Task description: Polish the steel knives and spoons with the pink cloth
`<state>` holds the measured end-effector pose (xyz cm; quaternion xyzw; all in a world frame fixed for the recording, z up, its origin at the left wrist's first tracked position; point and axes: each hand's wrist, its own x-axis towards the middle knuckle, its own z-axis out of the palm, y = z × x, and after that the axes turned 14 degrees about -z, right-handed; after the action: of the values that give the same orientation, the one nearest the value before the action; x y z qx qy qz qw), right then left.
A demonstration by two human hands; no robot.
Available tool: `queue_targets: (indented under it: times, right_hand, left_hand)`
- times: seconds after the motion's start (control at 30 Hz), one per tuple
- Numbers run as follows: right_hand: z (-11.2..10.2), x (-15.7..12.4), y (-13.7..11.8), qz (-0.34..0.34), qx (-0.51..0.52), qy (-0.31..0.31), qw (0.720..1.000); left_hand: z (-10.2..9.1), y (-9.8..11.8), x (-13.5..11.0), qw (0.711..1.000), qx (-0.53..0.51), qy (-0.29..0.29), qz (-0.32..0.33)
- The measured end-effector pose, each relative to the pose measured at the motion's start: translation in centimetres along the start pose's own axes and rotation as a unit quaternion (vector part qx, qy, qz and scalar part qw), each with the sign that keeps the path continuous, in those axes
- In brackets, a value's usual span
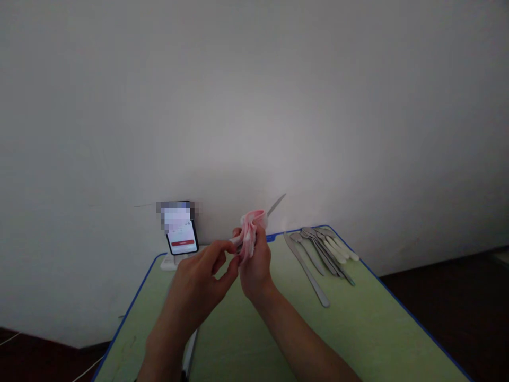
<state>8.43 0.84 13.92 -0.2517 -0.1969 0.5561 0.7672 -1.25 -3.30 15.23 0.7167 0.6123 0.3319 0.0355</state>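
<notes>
Above the table, my right hand (255, 268) is closed round a bunched pink-and-white cloth (249, 233). A table knife (277, 203) is wrapped in this cloth, its blade poking out to the upper right and its handle hidden by the folds and fingers. My left hand (209, 273) is closed too, pinching the cloth's left side between thumb and fingers; whether it also touches the knife's handle, I cannot tell. To the right of my hands, another table knife (308, 273) lies on the table beside a spoon (310, 254).
Several metal utensils (326, 254) and white-handled pieces (342, 249) lie in a fan at the table's back right. A lit phone (183, 233) leans on a white stand (169, 263) at the back left. The green table (238, 339) has a blue edge and meets a wall (254, 106).
</notes>
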Motion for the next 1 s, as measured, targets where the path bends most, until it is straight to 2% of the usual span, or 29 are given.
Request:
queue_targets:
  times: [0.3,0.5,0.77,0.87,1.0]
  right_hand:
    - [0.1,-0.1,-0.3,0.021,0.023,0.007,0.999]
    - [0.1,-0.3,0.2,0.031,0.026,0.016,0.999]
    - [0.0,-0.3,0.2,0.051,0.088,0.029,0.994]
    - [-0.4,0.7,0.1,0.034,0.113,0.031,0.993]
    - [-1.4,2.8,-0.6,-0.024,0.128,0.042,0.991]
  left_hand:
    - [0.1,0.0,0.0,0.998,-0.002,0.048,0.028]
    - [0.4,-0.1,0.3,0.999,-0.003,0.037,0.016]
    - [0.6,0.1,0.2,0.99,0.02,0.11,0.082]
    - [0.2,0.0,0.1,0.986,0.026,0.13,0.104]
    - [-0.4,-0.2,0.0,0.979,-0.013,0.143,0.148]
